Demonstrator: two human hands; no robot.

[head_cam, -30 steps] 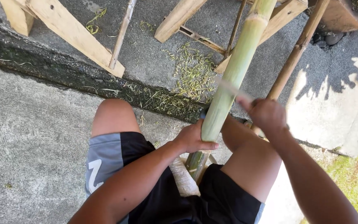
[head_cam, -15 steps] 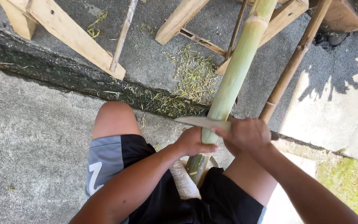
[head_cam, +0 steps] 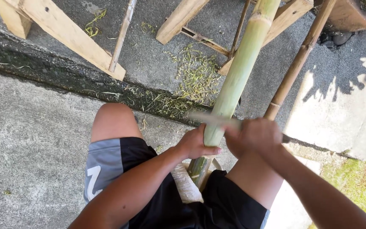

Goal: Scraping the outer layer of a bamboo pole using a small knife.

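Green bamboo pole (head_cam: 238, 76), slanting up from between the seated person's knees: left hand (head_cam: 198, 144) wraps closed fingers around it to steady it, right hand (head_cam: 255, 135) clenches a motion-blurred blade (head_cam: 210, 118) laid across the stalk just above those fingers.

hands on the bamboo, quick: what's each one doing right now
Left hand: closed around the green bamboo pole.
Right hand: closed on a blade, blurred, lying across the pole.
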